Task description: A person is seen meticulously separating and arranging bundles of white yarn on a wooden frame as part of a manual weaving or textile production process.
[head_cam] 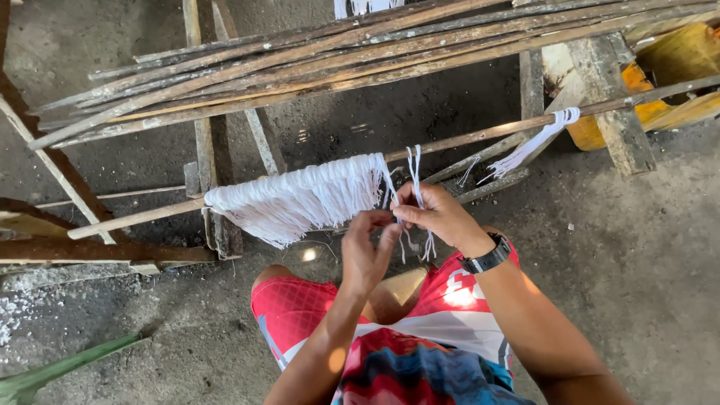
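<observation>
A long wooden stick runs across in front of me, with a dense row of white string loops tied along its left part. A separate white strand hangs over the stick just right of the row. My right hand pinches this strand below the stick. My left hand is beside it, fingers closed on the strand's lower ends. A black watch is on my right wrist. Another loose bundle of white string hangs farther right on the stick.
A pile of long wooden sticks lies across a wooden frame behind. A yellow container sits at the upper right. The ground is grey dirt, with a green leaf blade at the lower left. My knees in red shorts are below.
</observation>
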